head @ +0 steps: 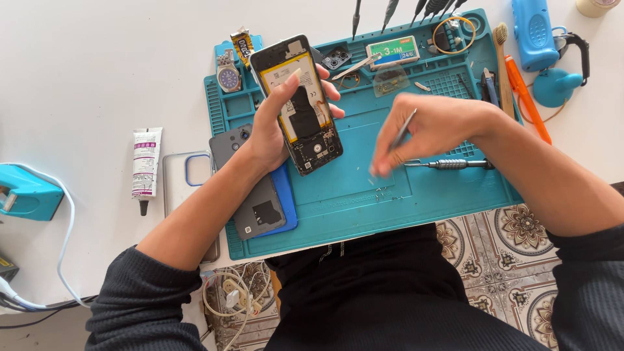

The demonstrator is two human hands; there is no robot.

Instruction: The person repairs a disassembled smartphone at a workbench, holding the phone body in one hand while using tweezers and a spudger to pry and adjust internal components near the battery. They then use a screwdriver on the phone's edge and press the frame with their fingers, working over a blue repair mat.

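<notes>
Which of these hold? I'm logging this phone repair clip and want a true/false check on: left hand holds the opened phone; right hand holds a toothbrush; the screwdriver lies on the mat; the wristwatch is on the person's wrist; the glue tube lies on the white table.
1. The left hand holds the opened phone. True.
2. The right hand holds a toothbrush. False: it pinches thin metal tweezers; the toothbrush lies at the mat's right edge.
3. The screwdriver lies on the mat. True.
4. The wristwatch is on the person's wrist. False: it lies on the mat's upper left corner.
5. The glue tube lies on the white table. True.
</notes>
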